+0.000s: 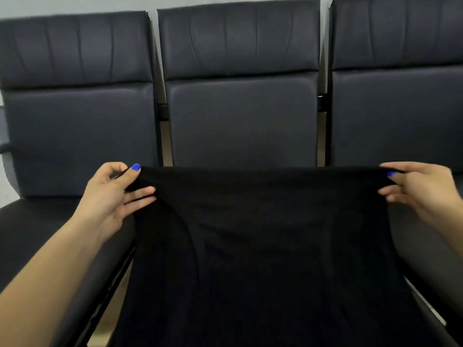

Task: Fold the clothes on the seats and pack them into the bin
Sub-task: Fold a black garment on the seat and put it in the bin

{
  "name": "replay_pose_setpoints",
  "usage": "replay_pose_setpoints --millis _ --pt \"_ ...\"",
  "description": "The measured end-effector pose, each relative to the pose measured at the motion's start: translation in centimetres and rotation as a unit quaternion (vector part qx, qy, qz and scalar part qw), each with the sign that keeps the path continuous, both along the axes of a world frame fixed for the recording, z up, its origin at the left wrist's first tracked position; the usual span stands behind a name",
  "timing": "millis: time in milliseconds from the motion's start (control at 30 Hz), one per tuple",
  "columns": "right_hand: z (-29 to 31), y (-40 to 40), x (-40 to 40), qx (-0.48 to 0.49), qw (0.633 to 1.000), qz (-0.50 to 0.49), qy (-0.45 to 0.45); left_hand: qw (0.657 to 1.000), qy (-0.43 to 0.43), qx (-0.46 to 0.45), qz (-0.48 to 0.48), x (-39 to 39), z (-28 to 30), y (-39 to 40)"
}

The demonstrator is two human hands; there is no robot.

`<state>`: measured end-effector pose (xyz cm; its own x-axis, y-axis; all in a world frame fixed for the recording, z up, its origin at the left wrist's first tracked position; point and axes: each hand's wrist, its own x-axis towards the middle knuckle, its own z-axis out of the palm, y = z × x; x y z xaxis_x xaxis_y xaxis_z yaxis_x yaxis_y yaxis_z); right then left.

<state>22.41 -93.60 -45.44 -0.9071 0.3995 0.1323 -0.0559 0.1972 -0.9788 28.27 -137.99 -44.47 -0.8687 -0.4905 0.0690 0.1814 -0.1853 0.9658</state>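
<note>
pinching the cloth [263, 246] taut, left hand [114, 196] and right hand [421, 187] each grip a top corner; keep that edge level before folding.

Nothing to read here: no words, labels, brand marks or numbers show anywhere. The black garment [263, 234] shows plain dark cloth, with no print or tag on the side facing us, though cloth this dark might hide a faint mark. The three dark seats [240, 96], left, middle and right, carry bare upholstery on their backrests, with no sticker or seat number. The pale wall [75, 3] at the far edge is blank too.
</note>
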Motion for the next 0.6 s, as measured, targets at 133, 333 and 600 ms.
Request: replay_pose_setpoints --millis 133,333,600 --pt "1.4 -0.5 -1.1 -0.134 0.989 0.033 0.048 0.999 0.025 0.0 -0.025 -2.0 1.4 0.4" --pt "-0.9 -0.9 -2.0 -0.166 0.985 0.036 0.016 1.0 0.002 -0.016 -0.017 -3.2 -0.3 0.3" --pt "-6.2 -1.6 3.5 -0.145 0.98 0.108 -0.083 0.998 -0.024 -0.002 -0.054 0.0 -5.6 0.4"
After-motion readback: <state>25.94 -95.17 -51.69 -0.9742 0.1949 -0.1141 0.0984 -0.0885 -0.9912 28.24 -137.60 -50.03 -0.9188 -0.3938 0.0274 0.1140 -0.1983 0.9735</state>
